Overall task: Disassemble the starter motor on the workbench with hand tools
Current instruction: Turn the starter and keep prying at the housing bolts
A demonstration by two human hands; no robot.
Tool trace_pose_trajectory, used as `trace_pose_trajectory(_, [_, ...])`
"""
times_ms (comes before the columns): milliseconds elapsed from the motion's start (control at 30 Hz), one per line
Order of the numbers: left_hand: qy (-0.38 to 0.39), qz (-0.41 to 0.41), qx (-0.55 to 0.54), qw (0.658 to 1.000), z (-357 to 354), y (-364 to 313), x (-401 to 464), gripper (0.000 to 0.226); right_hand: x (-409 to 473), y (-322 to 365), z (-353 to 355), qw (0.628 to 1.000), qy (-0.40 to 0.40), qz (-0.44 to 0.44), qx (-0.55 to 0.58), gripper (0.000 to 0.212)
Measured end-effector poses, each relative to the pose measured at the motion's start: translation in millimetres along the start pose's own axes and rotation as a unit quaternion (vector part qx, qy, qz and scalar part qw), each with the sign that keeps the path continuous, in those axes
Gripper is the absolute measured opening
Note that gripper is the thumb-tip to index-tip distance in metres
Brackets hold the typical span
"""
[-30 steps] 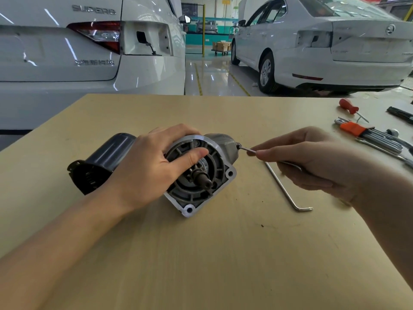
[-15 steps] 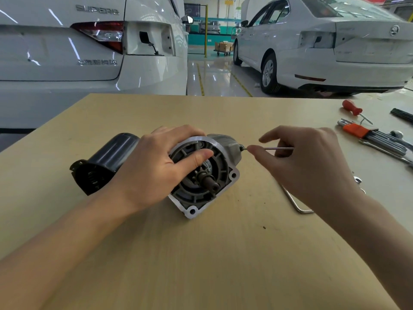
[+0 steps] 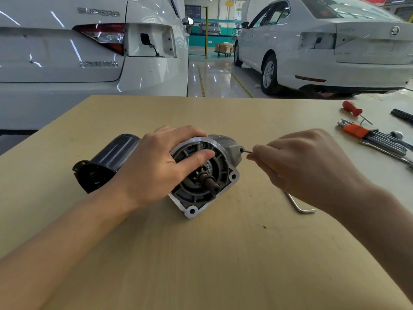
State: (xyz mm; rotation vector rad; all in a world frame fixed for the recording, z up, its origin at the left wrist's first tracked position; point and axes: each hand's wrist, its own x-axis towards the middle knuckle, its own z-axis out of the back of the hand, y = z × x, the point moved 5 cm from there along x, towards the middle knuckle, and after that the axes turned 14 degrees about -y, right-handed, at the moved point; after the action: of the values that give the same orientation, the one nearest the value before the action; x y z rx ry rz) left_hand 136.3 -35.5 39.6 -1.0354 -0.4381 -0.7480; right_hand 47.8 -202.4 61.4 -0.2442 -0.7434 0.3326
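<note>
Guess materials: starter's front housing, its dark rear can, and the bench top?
Front housing: looks like cast aluminium, matte grey with a bright machined rim. Rear can: dark, smooth, slightly glossy; painted steel or plastic, can't tell which. Bench top: pale wood or laminate board, with faint grain streaks.

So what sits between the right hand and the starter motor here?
In the head view, only a thin metal rod bridges the short gap: the right hand pinches it and its tip meets the starter motor. Under it lies bare workbench.
</note>
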Motion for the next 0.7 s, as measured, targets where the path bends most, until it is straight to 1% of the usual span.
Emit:
trace_pose_trajectory(67, [0.006, 0.0, 0.004, 1.0, 0.0, -0.3, 1.1, 0.026, -1.2, -2.5, -2.7, 1.0, 0.007, 0.019, -0.017, 0.017])
trace_pose_trajectory(133, [0.005, 0.0, 0.005, 1.0, 0.4, -0.2, 1.6, 0.025, -2.5, -5.0, -4.9, 1.0, 0.002, 0.008, 0.004, 0.014])
trace_pose_trajectory(167, [0.004, 0.002, 0.0, 1.0, 0.7, 0.4, 1.4, 0.023, -2.7, -5.8, -5.7, 1.0, -0.004, -0.016, 0.023, 0.015])
trace_pose_trajectory(200, [0.005, 0.005, -0.005, 1.0, 1.0, 1.4, 1.0, 0.02, -3.0, -6.9, -6.4, 0.996, -0.019, -0.06, 0.057, 0.015])
trace_pose_trajectory(233, [0.006, 0.009, -0.01, 1.0, 1.0, 2.2, 0.4, 0.019, -3.7, -8.0, -6.4, 0.986, -0.045, -0.122, 0.108, 0.012])
trace_pose_trajectory(300, [0.006, 0.017, -0.016, 1.0, 1.5, 4.5, -0.3, 0.02, -6.9, -12.0, -7.9, 0.938, -0.101, -0.248, 0.222, 0.002])
trace_pose_trajectory(367, [0.005, 0.021, -0.017, 1.0, 2.9, 5.5, -0.5, 0.022, -9.3, -15.9, -12.1, 0.877, -0.105, -0.331, 0.33, 0.006])
trace_pose_trajectory(433, [0.007, 0.017, -0.014, 1.0, 3.0, 4.7, -0.7, 0.028, -10.3, -20.1, -16.0, 0.814, -0.077, -0.375, 0.437, 0.012])
trace_pose_trajectory(500, [0.009, 0.015, -0.014, 1.0, 2.7, 4.5, -0.5, 0.03, -9.8, -21.0, -19.3, 0.732, -0.046, -0.401, 0.549, 0.023])
trace_pose_trajectory(533, [0.009, 0.015, -0.014, 1.0, 2.8, 4.5, -0.4, 0.031, -8.8, -19.6, -20.2, 0.697, -0.037, -0.409, 0.587, 0.027])
trace_pose_trajectory(567, [0.008, 0.015, -0.013, 1.0, 2.9, 4.5, -0.4, 0.031, -7.7, -17.9, -20.5, 0.678, -0.034, -0.413, 0.607, 0.031])
trace_pose_trajectory(700, [0.004, 0.012, -0.012, 1.0, 2.3, 4.1, -0.9, 0.022, -8.3, -13.5, -25.6, 0.635, -0.057, -0.444, 0.629, 0.056])
